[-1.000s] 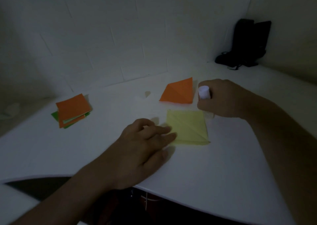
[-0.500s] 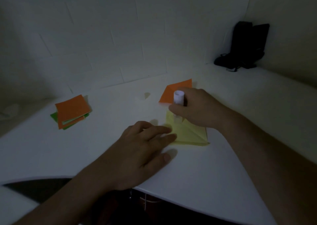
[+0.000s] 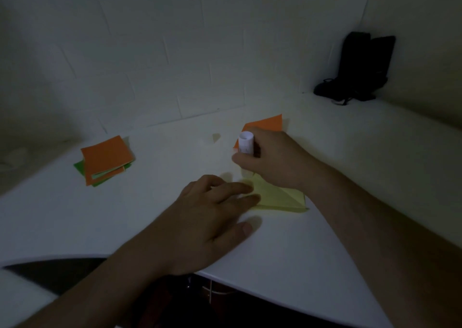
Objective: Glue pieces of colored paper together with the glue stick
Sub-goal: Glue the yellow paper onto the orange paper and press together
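In the middle of the frame, the right hand point(image 3: 272, 160) is gripping the glue stick point(image 3: 245, 143) upright, pushing it down on the yellow paper's point(image 3: 277, 195) far corner to spread glue. The left hand point(image 3: 212, 217) is lying flat, fingers straight, pinning the paper so it is not sliding. The orange paper point(image 3: 267, 123) is waiting just behind.

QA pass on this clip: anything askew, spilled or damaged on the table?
Nothing damaged or spilled. Only the paper stack at left is untidy: orange and green sheets fanned out of line. Right hand grips the glue stick over the yellow paper, which the left hand steadies.
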`<state>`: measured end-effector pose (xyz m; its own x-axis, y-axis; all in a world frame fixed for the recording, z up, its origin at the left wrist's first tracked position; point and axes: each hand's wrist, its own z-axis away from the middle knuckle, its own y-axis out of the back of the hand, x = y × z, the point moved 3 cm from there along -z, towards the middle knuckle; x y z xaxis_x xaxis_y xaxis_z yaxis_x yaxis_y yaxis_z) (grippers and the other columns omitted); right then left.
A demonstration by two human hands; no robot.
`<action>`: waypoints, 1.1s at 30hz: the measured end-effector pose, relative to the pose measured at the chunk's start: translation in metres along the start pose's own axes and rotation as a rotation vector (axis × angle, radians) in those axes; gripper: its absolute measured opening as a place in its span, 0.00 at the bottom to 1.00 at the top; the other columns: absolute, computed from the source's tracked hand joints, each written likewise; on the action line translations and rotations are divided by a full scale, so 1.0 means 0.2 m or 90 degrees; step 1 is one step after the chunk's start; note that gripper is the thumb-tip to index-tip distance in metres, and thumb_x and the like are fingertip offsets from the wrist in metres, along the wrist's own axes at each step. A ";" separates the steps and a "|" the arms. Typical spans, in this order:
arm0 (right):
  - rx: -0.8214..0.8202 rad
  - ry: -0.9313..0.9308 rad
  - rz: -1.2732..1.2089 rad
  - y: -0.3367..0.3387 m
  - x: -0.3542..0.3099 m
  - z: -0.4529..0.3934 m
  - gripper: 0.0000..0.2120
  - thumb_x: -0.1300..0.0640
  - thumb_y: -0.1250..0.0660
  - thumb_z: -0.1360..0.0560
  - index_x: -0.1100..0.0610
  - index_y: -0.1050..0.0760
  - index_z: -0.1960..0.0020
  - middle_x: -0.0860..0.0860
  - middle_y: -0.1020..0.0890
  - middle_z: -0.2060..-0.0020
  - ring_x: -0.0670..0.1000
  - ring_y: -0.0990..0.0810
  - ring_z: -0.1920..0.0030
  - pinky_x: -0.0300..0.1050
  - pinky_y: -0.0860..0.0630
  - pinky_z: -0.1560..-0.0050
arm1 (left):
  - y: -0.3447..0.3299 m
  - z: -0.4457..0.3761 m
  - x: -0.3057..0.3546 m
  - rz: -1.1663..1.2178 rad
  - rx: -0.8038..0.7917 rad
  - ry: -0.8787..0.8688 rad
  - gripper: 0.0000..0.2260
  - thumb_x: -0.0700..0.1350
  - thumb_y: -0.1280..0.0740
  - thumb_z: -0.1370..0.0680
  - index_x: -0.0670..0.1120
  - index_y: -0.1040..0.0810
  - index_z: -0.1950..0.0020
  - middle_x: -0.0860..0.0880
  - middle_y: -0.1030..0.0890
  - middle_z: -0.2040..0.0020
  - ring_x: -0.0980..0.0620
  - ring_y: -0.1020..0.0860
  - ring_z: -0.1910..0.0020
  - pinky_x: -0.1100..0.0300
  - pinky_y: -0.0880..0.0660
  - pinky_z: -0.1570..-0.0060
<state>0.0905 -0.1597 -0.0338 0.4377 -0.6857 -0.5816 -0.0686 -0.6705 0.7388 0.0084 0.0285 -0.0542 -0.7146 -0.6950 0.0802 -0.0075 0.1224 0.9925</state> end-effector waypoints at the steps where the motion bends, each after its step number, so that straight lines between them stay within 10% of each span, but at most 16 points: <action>1: 0.002 -0.001 -0.003 0.00 0.00 0.00 0.13 0.42 0.29 0.23 0.49 0.27 0.55 0.45 0.21 0.60 0.46 0.22 0.60 0.49 0.25 0.55 | 0.00 0.00 0.00 0.001 0.001 0.000 0.25 0.67 0.55 0.16 0.64 0.38 0.20 0.64 0.39 0.21 0.53 0.38 0.28 0.49 0.36 0.29; 33: -0.044 -0.037 0.050 0.19 0.04 0.08 0.12 0.47 0.30 0.24 0.49 0.28 0.63 0.46 0.21 0.65 0.43 0.25 0.66 0.41 0.33 0.64 | 0.01 0.00 0.02 -0.010 -0.003 0.005 0.24 0.68 0.58 0.16 0.68 0.38 0.22 0.63 0.37 0.22 0.54 0.37 0.29 0.50 0.36 0.29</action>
<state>0.0768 -0.1954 -0.0166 0.3800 -0.7521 -0.5385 -0.0377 -0.5942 0.8034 0.0062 0.0262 -0.0510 -0.7086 -0.7026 0.0650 -0.0158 0.1079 0.9940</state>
